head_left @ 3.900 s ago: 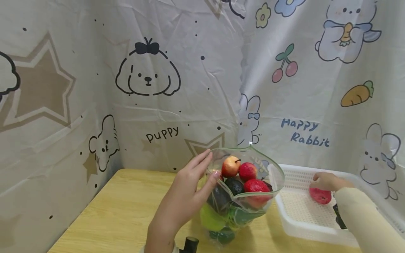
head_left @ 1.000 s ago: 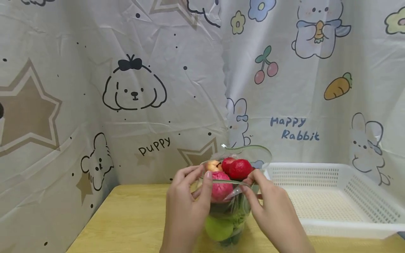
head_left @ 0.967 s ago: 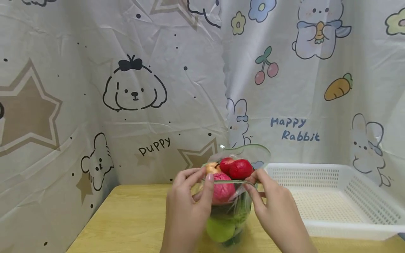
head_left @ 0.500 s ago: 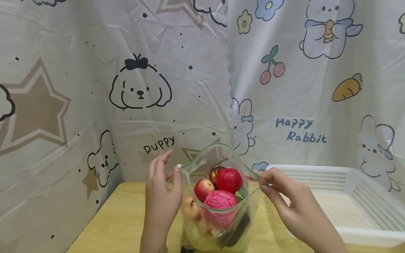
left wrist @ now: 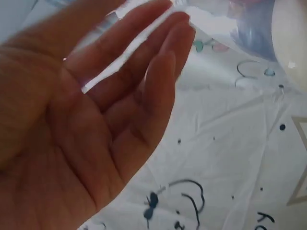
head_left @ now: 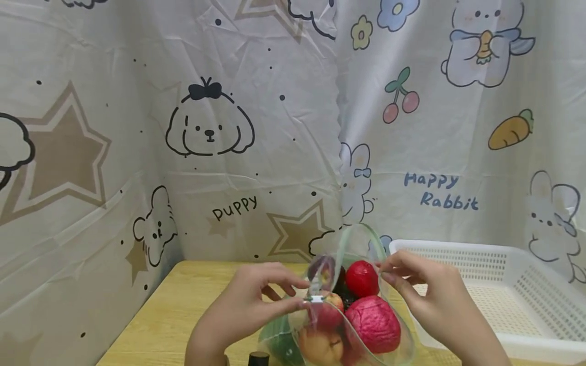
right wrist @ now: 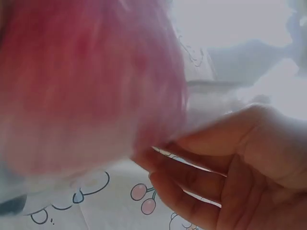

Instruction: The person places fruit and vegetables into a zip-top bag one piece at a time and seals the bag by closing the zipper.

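A clear zip bag [head_left: 373, 236] with a pale green rim bulges with fruit in the head view, its mouth standing wide. Inside are a wrinkled pink round fruit [head_left: 373, 324], a smooth red one [head_left: 361, 278], a red apple [head_left: 326, 314], a yellowish fruit [head_left: 320, 346] and dark green produce [head_left: 284, 348]. My left hand [head_left: 242, 302] pinches the rim at the white zip slider [head_left: 316, 299] between thumb and fingertips. On the far side, my right hand [head_left: 435, 290] pinches the rim's right edge. A blurred pink shape fills much of the right wrist view, beside the right fingers [right wrist: 192, 187].
A white perforated plastic basket [head_left: 458, 247] stands to the right, partly behind the right hand. Yellow wood tabletop [head_left: 183, 300] spreads to the left. A printed curtain [head_left: 284, 137] hangs behind. A short black cylinder [head_left: 258, 359] shows at the bottom edge.
The pink fruit went from the basket into the bag, and the dark thing left the basket. Both hands took the rim; the bag turned and tipped toward me, its slider now nearer.
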Demonstrator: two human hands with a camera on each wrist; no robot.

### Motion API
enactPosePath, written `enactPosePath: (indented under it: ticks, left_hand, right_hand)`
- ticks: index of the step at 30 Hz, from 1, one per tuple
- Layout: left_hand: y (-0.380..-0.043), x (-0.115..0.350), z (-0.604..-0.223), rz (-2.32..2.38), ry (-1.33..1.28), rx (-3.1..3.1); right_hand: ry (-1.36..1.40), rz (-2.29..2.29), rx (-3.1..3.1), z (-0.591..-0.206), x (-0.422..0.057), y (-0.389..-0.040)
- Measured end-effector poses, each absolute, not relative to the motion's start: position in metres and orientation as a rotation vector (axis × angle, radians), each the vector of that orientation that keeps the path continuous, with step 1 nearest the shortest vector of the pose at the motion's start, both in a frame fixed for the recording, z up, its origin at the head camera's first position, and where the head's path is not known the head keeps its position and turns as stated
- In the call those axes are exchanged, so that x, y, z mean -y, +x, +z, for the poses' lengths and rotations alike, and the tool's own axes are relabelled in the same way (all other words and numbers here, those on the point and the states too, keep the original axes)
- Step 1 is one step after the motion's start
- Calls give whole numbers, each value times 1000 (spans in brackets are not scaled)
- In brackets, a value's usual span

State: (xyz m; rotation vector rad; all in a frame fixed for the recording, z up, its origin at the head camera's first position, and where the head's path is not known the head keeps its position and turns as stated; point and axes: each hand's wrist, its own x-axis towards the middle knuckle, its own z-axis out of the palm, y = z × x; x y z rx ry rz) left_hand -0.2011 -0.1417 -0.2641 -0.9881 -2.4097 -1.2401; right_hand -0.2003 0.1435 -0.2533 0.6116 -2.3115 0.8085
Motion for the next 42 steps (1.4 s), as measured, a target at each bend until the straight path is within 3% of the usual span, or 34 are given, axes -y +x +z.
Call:
enactPosePath:
  ticks: [4, 14, 16, 21, 25, 31, 36, 42]
  left_hand:
    - [-189, 129, -258, -1160, -1109, 2459]
    - [-158, 105, -242, -881, -1102, 2441]
    - [-157, 107, -242, -843, -990, 2315]
    - [-178, 123, -245, -876, -366, 1942]
    - [-199, 139, -254, -987, -127, 2057]
    - [-203, 153, -262, -959, -146, 2285]
    - [-203, 136, -256, -960, -204, 1983]
    - [-203, 124, -254, -992, -198, 1874]
  right_hand:
    - [593, 751, 2286, -255, -146, -202]
    - [541, 759, 2235, -255, -150, -204]
    - [476, 762, 2218, -255, -153, -204]
    - [226, 1062, 2022, -252, -157, -205]
    - [254, 1155, 2044, -254, -159, -208]
    - [332, 1039, 2297, -259, -171, -209]
    - [112, 1204, 2030, -250, -163, -199]
    - [129, 1342, 1777, -244, -156, -197]
